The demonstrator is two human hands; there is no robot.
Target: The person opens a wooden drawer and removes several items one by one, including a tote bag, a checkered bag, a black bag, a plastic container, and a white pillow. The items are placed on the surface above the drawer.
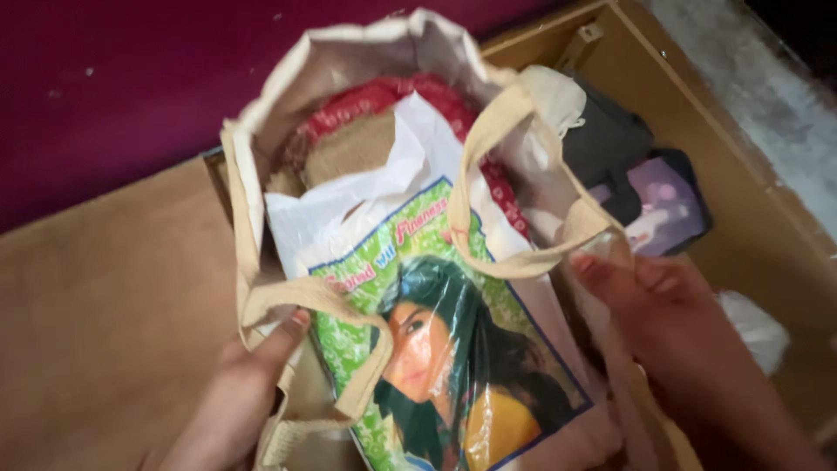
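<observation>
A cream cloth tote bag (349, 61) stands open in the middle of the view. Inside it lies a white plastic carrier bag (418, 314) with a green printed picture of a person, and behind that a brown coarse cloth (353, 148) with a red patterned fabric (384, 96) around it. My left hand (240, 392) grips the bag's near rim by the left handle loop (331, 301). My right hand (663, 305) holds the right rim where the other handle (497, 131) is sewn on.
The bag sits in a brown wooden box or drawer (724, 148). To its right lie dark folded clothes (610, 139), a purple item (667, 205) and a white crumpled bag (754, 327). A dark red wall (131, 87) is behind; brown flat board (96, 323) lies left.
</observation>
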